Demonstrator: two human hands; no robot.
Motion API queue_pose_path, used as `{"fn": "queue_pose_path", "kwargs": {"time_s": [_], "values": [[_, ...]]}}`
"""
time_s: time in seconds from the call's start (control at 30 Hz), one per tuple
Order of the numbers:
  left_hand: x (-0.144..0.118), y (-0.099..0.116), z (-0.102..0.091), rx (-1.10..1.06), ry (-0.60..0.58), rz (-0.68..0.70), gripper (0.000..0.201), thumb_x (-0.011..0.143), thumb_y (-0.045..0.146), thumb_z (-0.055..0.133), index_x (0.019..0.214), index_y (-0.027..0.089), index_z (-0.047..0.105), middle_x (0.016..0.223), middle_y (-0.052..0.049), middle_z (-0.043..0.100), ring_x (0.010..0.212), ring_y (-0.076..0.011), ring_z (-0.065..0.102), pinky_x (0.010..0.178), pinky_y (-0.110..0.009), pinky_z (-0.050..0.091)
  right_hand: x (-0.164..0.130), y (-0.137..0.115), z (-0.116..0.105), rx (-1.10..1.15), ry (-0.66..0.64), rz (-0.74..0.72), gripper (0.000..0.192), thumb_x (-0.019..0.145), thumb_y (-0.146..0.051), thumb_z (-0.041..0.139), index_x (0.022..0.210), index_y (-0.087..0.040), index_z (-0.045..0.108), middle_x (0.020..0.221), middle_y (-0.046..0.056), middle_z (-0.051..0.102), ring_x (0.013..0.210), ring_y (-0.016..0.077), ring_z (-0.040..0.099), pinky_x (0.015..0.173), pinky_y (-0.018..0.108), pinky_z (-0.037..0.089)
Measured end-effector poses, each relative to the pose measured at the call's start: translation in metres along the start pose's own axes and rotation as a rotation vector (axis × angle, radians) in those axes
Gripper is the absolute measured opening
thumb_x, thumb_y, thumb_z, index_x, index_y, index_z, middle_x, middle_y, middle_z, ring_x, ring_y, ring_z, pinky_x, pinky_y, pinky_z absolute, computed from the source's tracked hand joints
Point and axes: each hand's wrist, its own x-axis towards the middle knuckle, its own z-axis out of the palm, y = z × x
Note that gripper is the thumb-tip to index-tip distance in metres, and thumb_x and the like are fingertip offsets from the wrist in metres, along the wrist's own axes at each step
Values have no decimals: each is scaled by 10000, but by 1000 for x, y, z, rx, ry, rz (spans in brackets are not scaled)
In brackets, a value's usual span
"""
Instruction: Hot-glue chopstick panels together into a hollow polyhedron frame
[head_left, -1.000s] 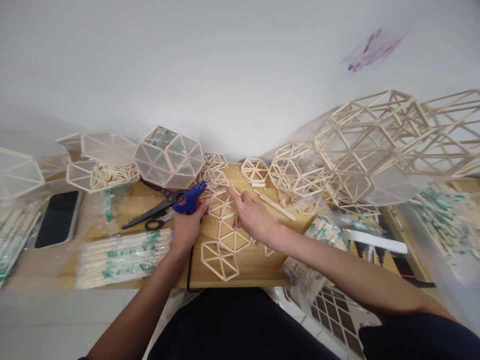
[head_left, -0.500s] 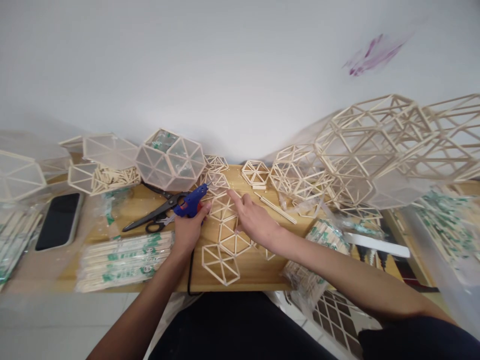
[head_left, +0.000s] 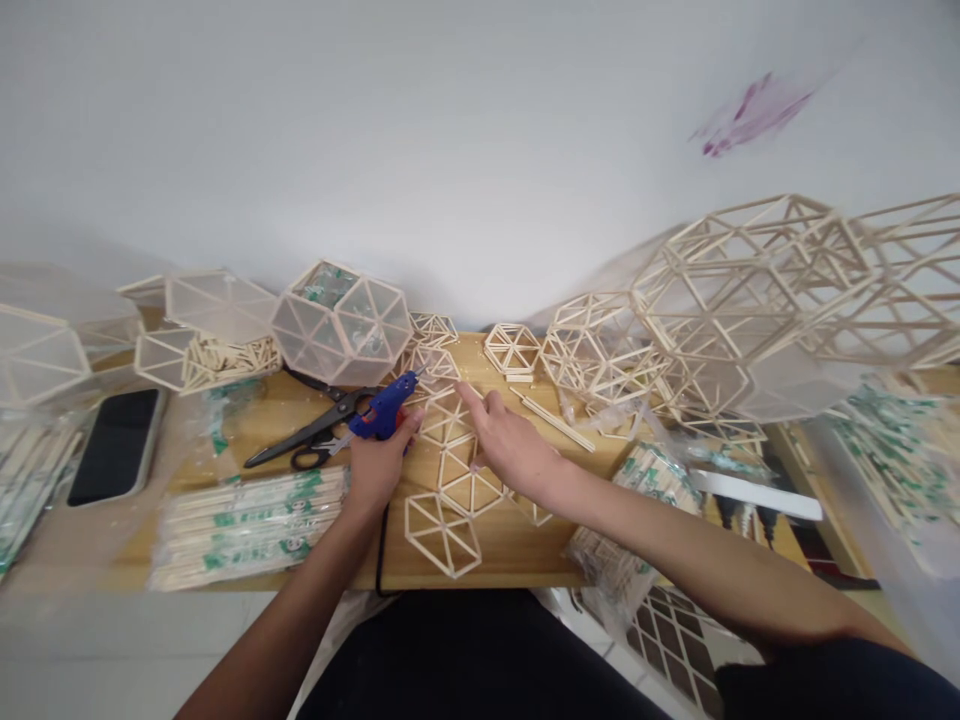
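My left hand (head_left: 377, 462) is closed round the handle of a blue glue gun (head_left: 384, 405), its nozzle aimed up and to the right at the flat stick frames. My right hand (head_left: 516, 445) lies over the hexagon frames (head_left: 472, 475) made of thin wooden sticks. Its index finger is stretched out and its tip touches or nearly touches the upper frame (head_left: 444, 420); the fingers are apart and I see nothing held. The palm hides part of the frames. A separate-looking hexagon (head_left: 442, 535) lies nearest the table's front edge.
Left are black scissors (head_left: 315, 430), wrapped chopsticks (head_left: 251, 525) and a phone (head_left: 118, 445). Covered hexagonal shapes (head_left: 341, 325) line the wall. A tall stick lattice (head_left: 757, 300) stands right, with loose sticks (head_left: 559, 422), another chopstick pack (head_left: 637, 500) and a power strip (head_left: 755, 494) below.
The view has shifted very slightly. The glue gun's position over the table is nearly the same, and my right hand keeps its place on the frames.
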Motion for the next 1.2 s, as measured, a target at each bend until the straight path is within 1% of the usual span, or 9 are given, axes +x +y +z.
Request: {"fn": "queue_pose_path", "kwargs": {"time_s": [0.13, 0.23, 0.43, 0.63, 0.73, 0.93, 1.2], "values": [[0, -2, -1, -3, -8, 16, 422, 653, 547, 866, 723, 200, 638, 618, 32, 604, 564, -137, 544, 589, -282, 488, 1, 1, 3, -2, 6, 0, 1155, 855, -155, 864, 1682, -262, 65, 1388, 227, 561, 1133, 340, 740, 916, 376, 591], [0, -3, -2, 0, -20, 27, 404, 669, 529, 867, 698, 201, 634, 605, 34, 599, 564, -135, 537, 597, -280, 476, 1, 1, 4, -5, 11, 0, 1156, 850, -158, 868, 1678, -267, 69, 1372, 215, 567, 1114, 335, 745, 904, 373, 593], [1, -7, -2, -1, -20, 35, 400, 679, 533, 867, 732, 202, 648, 632, 31, 622, 572, -141, 556, 603, -284, 483, 0, 2, 6, -7, 21, 3, 1154, 846, -162, 871, 1679, -263, 78, 1375, 217, 561, 1075, 338, 753, 895, 388, 592], [1, -6, -3, 12, -26, 38, 383, 683, 518, 864, 736, 204, 652, 625, 31, 617, 574, -145, 560, 616, -287, 485, 2, 3, 7, 5, 18, 6, 1168, 853, -162, 865, 1679, -289, 48, 1381, 217, 556, 1118, 336, 743, 904, 371, 580], [1, -6, -3, 18, -30, 35, 373, 688, 510, 862, 747, 207, 653, 629, 33, 618, 578, -146, 559, 615, -286, 479, 2, 3, 8, 11, 19, 5, 1170, 857, -160, 860, 1678, -300, 38, 1379, 211, 556, 1099, 334, 750, 898, 376, 582], [2, -7, -4, 36, -31, 41, 397, 692, 540, 857, 712, 211, 635, 625, 29, 609, 586, -152, 551, 618, -293, 479, 2, 4, 9, 26, 22, 1, 1176, 845, -140, 864, 1676, -300, 48, 1389, 211, 554, 1112, 337, 747, 897, 374, 586], [2, -8, -4, 34, -29, 26, 416, 680, 560, 860, 736, 212, 640, 641, 20, 622, 593, -159, 573, 612, -295, 499, 2, 4, 8, 35, 27, 2, 1191, 835, -137, 874, 1679, -295, 49, 1422, 234, 544, 1142, 355, 741, 905, 388, 591]]}}
